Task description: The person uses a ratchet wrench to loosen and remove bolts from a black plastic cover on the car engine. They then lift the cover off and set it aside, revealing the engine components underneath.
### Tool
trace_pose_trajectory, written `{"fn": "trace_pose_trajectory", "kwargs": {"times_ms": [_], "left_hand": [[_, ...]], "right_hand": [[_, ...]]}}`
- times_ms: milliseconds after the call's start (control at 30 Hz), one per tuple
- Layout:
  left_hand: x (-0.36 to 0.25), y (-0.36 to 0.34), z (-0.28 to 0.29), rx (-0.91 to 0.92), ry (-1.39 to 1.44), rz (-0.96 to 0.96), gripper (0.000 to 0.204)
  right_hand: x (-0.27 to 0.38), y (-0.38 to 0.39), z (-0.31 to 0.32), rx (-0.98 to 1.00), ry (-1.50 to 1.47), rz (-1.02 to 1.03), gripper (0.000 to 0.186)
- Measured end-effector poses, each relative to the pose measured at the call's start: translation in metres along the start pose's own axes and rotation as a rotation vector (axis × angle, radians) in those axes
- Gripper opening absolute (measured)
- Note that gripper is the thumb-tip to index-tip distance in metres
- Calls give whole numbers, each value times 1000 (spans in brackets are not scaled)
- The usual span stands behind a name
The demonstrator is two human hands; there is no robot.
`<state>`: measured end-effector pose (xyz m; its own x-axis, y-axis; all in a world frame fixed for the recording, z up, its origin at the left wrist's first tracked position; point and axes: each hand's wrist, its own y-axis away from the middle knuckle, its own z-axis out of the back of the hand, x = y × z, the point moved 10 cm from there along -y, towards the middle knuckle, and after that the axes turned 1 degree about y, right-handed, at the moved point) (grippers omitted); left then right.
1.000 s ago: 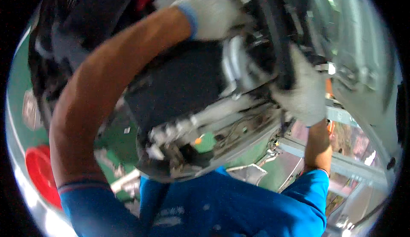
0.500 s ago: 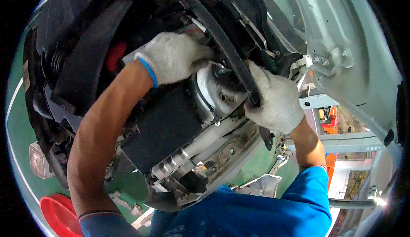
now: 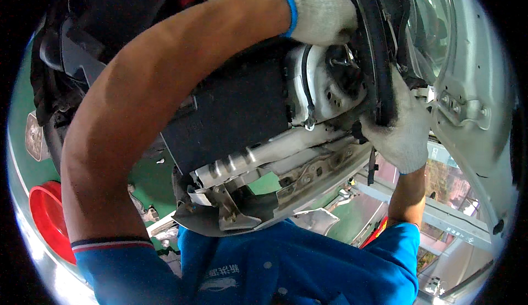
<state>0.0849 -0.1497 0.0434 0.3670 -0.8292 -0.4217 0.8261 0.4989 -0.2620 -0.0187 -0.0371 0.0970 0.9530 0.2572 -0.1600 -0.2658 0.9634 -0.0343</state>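
Both my hands wear whitish knit gloves over the open front of a car. My right hand [image 3: 401, 132] grips the near end of a long black trim strip [image 3: 378, 57], which runs up and away along the base of the windscreen. My left hand [image 3: 322, 11] reaches across to the strip's left side; its fingers are curled, and what they hold, if anything, is hidden. Below it lies the bare silver metal strut tower [image 3: 324, 85] with a black cable [image 3: 306, 77] across it. To its left is a flat black panel [image 3: 236, 118].
A silver body rail [image 3: 264, 154] curves along the near side against my blue shirt [image 3: 291, 266]. A pale body panel [image 3: 473, 85] rises on the right. On the green floor at left stand a red basin [image 3: 47, 220] and a lamp unit [image 3: 36, 136].
My view has turned, so the car's parts sit differently in the picture. My left hand has moved farther away and right, closer to the strip. My right hand keeps hold of the strip's near end.
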Motion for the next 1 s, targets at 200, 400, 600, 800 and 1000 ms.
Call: {"fn": "trace_pose_trajectory", "kwargs": {"times_ms": [200, 400, 600, 800, 1000], "left_hand": [[7, -7, 2, 103, 36, 69, 37], [34, -25, -16, 3, 73, 64, 43], [28, -26, -11, 66, 138, 56, 43], [8, -11, -18, 123, -64, 227, 33], [10, -7, -9, 72, 11, 121, 34]], "right_hand": [[4, -2, 4, -13, 35, 26, 86], [2, -3, 0, -23, 31, 26, 85], [4, -2, 1, -37, 55, 48, 83], [4, -1, -2, -19, 77, 16, 82], [7, -2, -3, -19, 103, 44, 82]]}}
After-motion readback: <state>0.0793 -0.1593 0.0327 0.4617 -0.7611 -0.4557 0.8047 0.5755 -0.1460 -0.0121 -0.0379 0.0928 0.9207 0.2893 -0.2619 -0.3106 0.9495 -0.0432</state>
